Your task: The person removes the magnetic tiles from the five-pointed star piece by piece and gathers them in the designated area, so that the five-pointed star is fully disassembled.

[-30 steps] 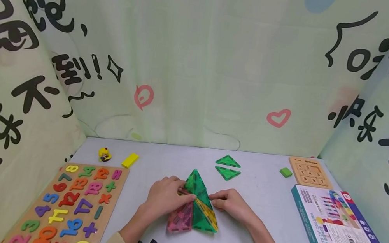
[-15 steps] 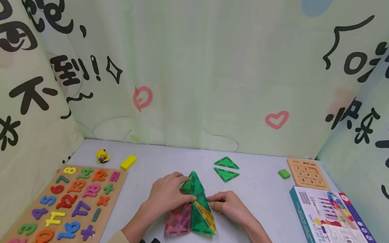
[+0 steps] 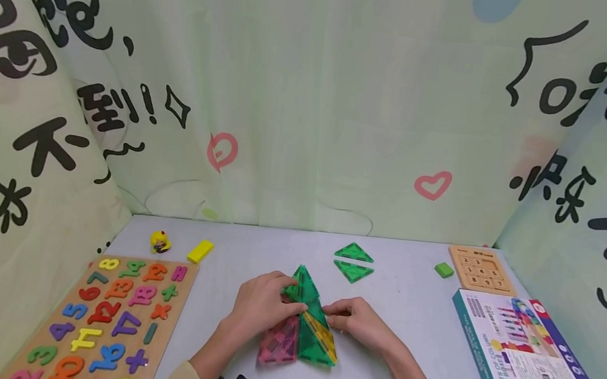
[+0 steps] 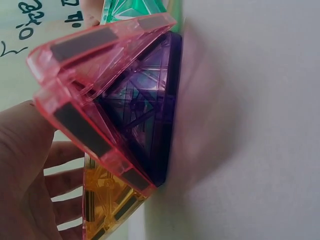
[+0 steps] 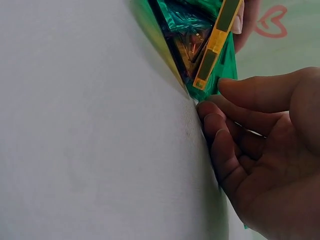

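Note:
On the table stands a structure of see-through magnetic tiles [image 3: 316,340], with green, yellow and pink panels. My left hand [image 3: 260,301] grips its upper left part, thumb across the front and fingertips at the top. The left wrist view shows its pink tiles [image 4: 82,132] and a purple tile [image 4: 142,110] underneath; fingers of the left hand [image 4: 20,150] reach behind it. At the right side my right hand [image 3: 359,318] pinches the edge of a green tile between thumb and fingers. In the right wrist view, the right hand [image 5: 270,145] is beside a yellow tile [image 5: 217,42].
Two green triangle tiles [image 3: 354,261] lie behind the structure. A number board [image 3: 104,317] is at left, near a yellow block [image 3: 201,251] and a duck toy [image 3: 160,241]. A box [image 3: 534,358], a green block [image 3: 444,270] and a wooden board [image 3: 482,269] are at right.
The tile structure has tipped very slightly to the left under the hands since one second ago. Both hands keep nearly the same place; the head view has shifted a little.

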Demonstrator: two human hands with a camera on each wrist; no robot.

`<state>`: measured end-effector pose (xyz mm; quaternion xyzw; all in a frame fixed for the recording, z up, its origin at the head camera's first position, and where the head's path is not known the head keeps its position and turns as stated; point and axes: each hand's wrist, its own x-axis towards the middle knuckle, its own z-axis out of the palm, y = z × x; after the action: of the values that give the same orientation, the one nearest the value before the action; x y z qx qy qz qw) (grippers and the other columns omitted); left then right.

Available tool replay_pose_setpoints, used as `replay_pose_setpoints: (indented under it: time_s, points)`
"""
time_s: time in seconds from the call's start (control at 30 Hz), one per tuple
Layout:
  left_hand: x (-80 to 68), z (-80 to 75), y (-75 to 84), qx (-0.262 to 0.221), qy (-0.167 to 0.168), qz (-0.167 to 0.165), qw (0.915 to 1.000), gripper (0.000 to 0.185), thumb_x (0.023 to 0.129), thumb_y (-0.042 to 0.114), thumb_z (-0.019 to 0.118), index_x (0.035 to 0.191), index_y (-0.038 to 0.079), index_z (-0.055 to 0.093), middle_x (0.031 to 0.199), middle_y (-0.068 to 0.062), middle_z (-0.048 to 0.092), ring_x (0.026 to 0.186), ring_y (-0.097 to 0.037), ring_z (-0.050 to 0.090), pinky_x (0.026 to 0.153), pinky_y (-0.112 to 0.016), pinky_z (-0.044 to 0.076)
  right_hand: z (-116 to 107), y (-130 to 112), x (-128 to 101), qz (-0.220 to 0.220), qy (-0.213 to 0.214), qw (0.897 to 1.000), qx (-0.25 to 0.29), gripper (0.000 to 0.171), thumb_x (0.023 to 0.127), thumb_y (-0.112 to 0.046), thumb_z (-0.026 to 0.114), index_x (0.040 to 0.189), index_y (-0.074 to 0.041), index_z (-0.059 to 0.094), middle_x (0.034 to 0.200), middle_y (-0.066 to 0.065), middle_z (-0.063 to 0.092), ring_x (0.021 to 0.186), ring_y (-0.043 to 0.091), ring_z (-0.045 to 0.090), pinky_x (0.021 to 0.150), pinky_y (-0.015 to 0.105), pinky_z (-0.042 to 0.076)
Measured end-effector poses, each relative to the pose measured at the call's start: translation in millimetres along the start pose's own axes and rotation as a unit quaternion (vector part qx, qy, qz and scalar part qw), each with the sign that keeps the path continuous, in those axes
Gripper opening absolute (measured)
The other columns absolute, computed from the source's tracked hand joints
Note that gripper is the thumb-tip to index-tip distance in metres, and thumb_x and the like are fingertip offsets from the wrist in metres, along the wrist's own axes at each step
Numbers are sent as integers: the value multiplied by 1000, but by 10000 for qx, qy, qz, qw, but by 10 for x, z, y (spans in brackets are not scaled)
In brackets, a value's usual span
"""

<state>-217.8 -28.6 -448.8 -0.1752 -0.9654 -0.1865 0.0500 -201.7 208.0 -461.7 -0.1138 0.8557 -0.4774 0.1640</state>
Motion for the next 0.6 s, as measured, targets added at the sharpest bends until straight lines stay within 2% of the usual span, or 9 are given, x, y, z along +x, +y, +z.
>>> replay_pose_setpoints:
  time_s: [0.3,0.6]
  points:
    - [-2,15,1,19,146,62,9999,57,79,66,71,118,25,72,116,2,71,96,-16,68,72,-33,55,5,-18,-18,124,10,9999,26,34,95,-18,64,122,1,68,123,17,69,89,15,60,72,32,52]
    - [11,12,32,-8,207,-21,9998,56,78,69,69,114,26,73,115,4,71,97,-15,68,73,-33,54,18,-30,-21,36,29,10000,-72,37,93,-24,68,121,-1,70,118,15,71,85,15,59,68,32,50]
